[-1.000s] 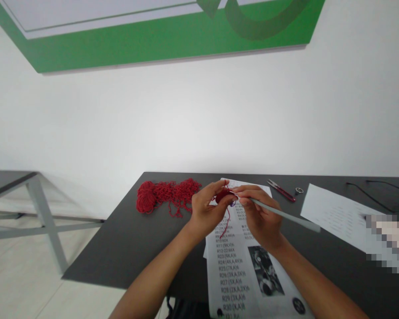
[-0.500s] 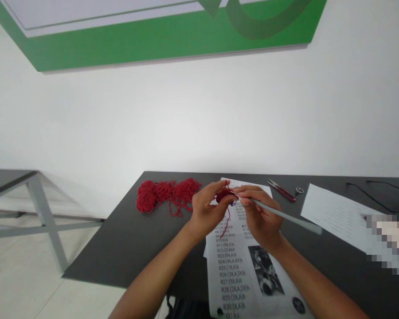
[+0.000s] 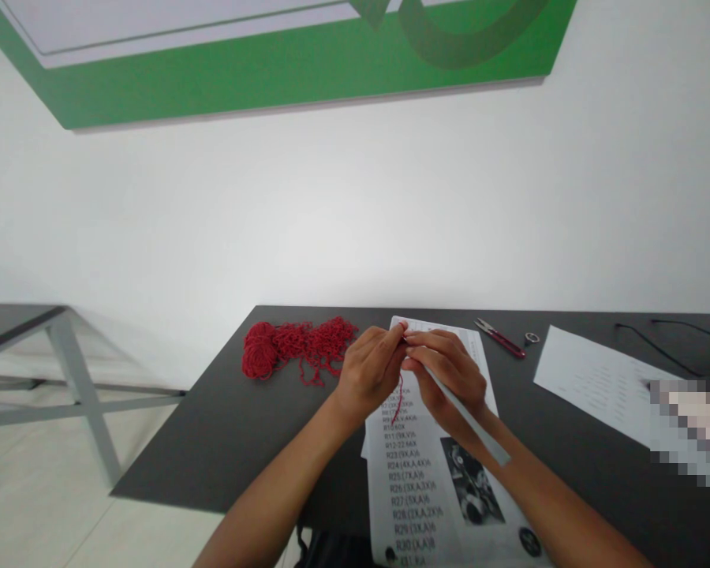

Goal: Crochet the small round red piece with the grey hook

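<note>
My left hand (image 3: 370, 369) is closed around the small red crochet piece, which its fingers now hide almost wholly. A strand of red yarn (image 3: 399, 402) hangs below that hand over the printed sheet. In my right hand (image 3: 448, 371) is a crochet hook (image 3: 470, 418) with a grey handle, gripped between thumb and fingers. The handle slants down across the right wrist, and the hook's tip meets the work at the left fingertips. Both hands touch or nearly touch above the printed pattern sheet (image 3: 411, 473).
A skein of red yarn (image 3: 299, 343) lies left of my hands on the dark table (image 3: 213, 442). To the right are small scissors (image 3: 502, 339), a ring-like item (image 3: 531, 338), another paper (image 3: 597, 386) and a dark cable-like thing (image 3: 656, 347). A blurred-out patch covers the far right edge.
My right hand has turned, swinging the hook's handle from pointing right to steeply downward. My left hand has rolled over the red piece, hiding it.
</note>
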`<state>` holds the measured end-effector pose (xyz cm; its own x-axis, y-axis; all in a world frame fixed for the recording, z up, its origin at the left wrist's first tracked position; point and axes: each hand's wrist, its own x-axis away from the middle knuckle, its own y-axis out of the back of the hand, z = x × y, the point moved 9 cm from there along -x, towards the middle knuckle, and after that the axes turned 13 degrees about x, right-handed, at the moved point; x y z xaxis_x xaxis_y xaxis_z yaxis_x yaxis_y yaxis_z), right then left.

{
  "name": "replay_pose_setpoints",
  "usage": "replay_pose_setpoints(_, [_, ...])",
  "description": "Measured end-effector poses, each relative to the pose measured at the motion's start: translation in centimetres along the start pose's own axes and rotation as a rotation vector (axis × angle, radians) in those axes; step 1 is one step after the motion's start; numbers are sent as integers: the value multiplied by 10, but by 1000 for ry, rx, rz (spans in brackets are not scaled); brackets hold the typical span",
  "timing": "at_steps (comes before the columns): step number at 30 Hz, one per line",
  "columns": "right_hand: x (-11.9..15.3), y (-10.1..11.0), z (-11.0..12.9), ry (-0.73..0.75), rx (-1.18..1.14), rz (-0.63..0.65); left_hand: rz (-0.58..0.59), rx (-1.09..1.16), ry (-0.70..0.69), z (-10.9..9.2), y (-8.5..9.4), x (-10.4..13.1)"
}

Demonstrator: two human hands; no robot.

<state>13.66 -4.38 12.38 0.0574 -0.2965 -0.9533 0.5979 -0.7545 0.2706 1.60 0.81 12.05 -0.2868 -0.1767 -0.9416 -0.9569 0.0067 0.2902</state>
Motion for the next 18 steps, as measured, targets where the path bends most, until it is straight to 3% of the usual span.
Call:
replay_pose_setpoints(4, [4,-7,0,61,99,36,54,28,-58,-4,-6,3])
replay_pose_setpoints(6, [6,-10,-1,87,132,55,11,63,-3,-1,-6,4])
replay_pose_setpoints(7, [7,-11,-1,102,143,62,-36,98,59,3,-5,5])
replay_pose_setpoints(9, [9,-11,-2,125,158,65,-148,217,321,22,-5,10])
replay_pose_setpoints(13, [11,-7,-9,103,133,35,-381,777,866,52,-25,34])
replay_pose_setpoints(15, [10,-5,-11,88,78,24,-443,990,999,54,-36,39])
replay_pose_setpoints(18, [6,-4,-14,40,-50,44,-476,1123,1057,56,-39,38])
